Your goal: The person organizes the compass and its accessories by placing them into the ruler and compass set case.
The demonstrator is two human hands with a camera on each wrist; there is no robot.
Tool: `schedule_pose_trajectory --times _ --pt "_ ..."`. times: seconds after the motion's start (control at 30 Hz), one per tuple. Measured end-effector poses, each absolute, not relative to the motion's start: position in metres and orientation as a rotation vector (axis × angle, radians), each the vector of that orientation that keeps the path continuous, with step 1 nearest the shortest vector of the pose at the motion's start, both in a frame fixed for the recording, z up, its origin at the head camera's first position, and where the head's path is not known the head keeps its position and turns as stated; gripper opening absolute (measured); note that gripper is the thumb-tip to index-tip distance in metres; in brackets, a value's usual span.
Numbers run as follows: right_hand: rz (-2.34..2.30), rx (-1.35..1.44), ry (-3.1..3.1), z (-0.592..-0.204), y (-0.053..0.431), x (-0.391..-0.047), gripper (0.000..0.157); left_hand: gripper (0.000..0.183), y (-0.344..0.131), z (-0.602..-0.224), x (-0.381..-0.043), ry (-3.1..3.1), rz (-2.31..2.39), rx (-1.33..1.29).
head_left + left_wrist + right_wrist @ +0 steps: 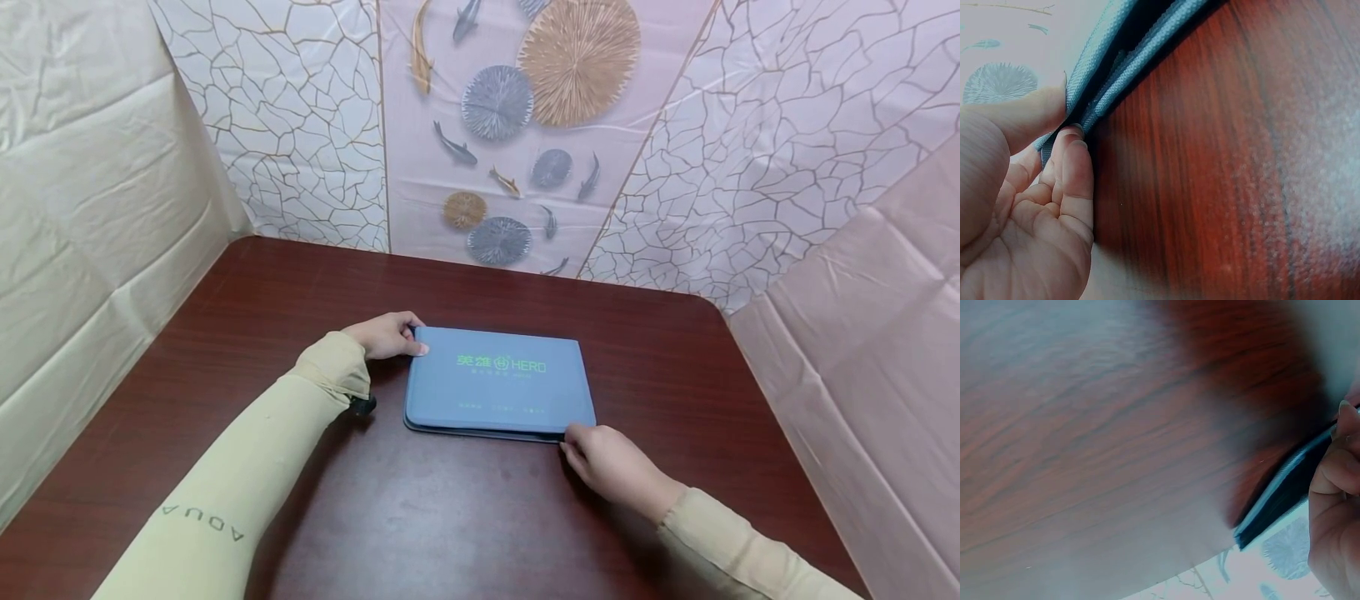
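Note:
A flat blue case (501,392) with rounded corners lies on the table, green "HERO" lettering across its cover. My left hand (386,336) pinches its far left corner, thumb on the top cover. In the left wrist view, a dark gap runs between the two fabric-covered edges of the case (1141,65), and the left fingertips sit at the lower edge. At the near right corner, my right hand (611,467) grips the edge with curled fingers. The right wrist view shows part of that hand (1338,487) beside the dark open side of the case (1279,487).
The dark red-brown wooden table (450,517) spreads around the case. Behind it hangs a patterned cloth (495,179) with fish and round motifs, and pale draped fabric (97,208) flanks the left side. A small black item (363,406) shows beneath the left cuff.

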State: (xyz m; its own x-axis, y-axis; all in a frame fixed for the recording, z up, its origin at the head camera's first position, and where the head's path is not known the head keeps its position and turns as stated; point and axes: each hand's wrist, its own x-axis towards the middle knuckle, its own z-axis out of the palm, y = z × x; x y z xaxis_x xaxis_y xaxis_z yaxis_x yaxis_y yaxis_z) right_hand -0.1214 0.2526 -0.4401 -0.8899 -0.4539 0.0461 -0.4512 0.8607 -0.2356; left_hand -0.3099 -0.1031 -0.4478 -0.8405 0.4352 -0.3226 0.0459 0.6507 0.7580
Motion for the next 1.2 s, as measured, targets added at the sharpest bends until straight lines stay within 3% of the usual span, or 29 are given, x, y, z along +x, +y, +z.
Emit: schedule_pose_trajectory --times 1.2 --pt "-0.447 -0.918 2.899 -0.441 0.188 -0.136 0.015 0.043 -0.104 -0.447 -0.309 2.390 1.066 0.398"
